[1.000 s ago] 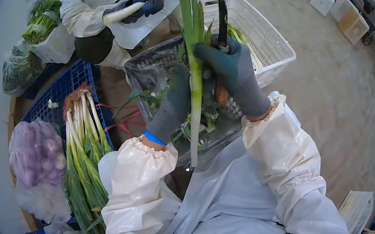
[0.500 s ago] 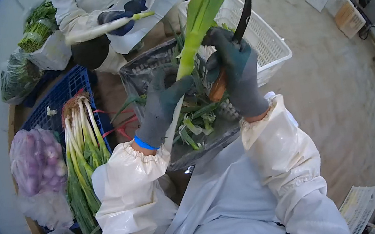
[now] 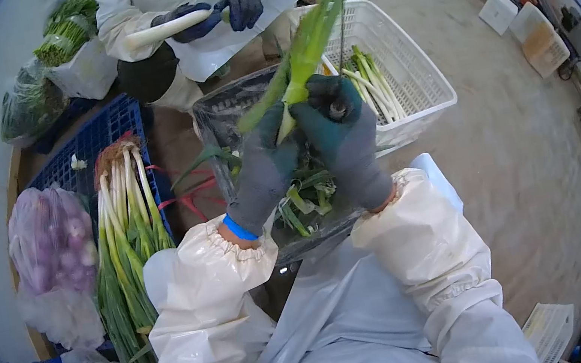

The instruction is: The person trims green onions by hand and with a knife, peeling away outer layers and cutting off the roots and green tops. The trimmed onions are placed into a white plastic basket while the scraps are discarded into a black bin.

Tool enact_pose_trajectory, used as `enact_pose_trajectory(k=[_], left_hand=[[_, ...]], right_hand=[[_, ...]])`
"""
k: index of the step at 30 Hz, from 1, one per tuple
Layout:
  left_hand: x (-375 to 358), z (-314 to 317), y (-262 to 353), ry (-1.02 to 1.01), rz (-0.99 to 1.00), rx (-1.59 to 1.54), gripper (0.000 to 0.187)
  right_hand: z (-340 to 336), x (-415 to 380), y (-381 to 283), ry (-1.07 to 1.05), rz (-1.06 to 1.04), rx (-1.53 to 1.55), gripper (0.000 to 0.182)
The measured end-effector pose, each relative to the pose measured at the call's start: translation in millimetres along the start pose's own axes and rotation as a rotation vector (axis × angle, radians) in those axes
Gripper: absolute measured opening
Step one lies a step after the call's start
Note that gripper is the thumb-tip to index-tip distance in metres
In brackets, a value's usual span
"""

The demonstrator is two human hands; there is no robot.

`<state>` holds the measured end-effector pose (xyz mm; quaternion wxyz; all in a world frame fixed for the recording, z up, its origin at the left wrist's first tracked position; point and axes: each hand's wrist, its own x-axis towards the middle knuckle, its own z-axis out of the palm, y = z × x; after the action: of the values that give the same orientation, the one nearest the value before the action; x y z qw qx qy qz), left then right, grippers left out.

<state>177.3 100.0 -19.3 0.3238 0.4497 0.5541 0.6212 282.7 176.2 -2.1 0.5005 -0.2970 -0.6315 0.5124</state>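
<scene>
My left hand, in a grey-green glove, is closed round a leek near where its pale stem meets the leaves. The leaves rise to the upper right. Against it, my right hand is closed too, pinching at the leaf base and keeping the knife in its grip; the blade is thin and blurred here, pointing up. Below both hands, a black-lined crate holds green leaf scraps.
A white basket with trimmed stalks stands right of the crate. Leeks lie on a blue pallet at left, beside bagged purple onions. Across the crate, a co-worker's gloved hands hold a pale leek.
My hands have come together at the leek's leaf base, and a leaf now hangs down to the left. The knife blade has turned more upright. The co-worker's hands have shifted right.
</scene>
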Motion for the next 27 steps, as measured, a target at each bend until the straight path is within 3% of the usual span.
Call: enact_pose_trajectory(k=[5,9,11,14,17,20,23,27], left_hand=[[-2,4,-2,0.037,0.007,0.007,0.042],[3,4,-19,0.088,0.175,0.093,0.039],[7,1,-18,0.073,0.060,0.050,0.039],[6,-2,-6,0.015,0.017,-0.028,0.039],[4,0,12,-0.029,-0.096,-0.160,0.040],[6,-1,10,-0.045,-0.155,-0.320,0.035],[13,-3,8,-0.056,-0.169,-0.410,0.029],[8,-2,26,-0.097,-0.190,-0.409,0.026]], right_hand=[[-8,9,-5,-0.113,0.113,-0.119,0.025],[-5,5,2,-0.074,-0.308,-0.408,0.019],[-2,0,7,-0.062,-0.394,-0.452,0.019],[-3,3,8,-0.007,-0.161,-0.313,0.019],[-1,2,-32,-0.015,0.432,0.321,0.017],[1,-2,-24,0.024,0.335,0.318,0.013],[5,-8,-10,-0.020,0.079,0.144,0.013],[-13,14,-18,0.044,0.352,0.409,0.011]])
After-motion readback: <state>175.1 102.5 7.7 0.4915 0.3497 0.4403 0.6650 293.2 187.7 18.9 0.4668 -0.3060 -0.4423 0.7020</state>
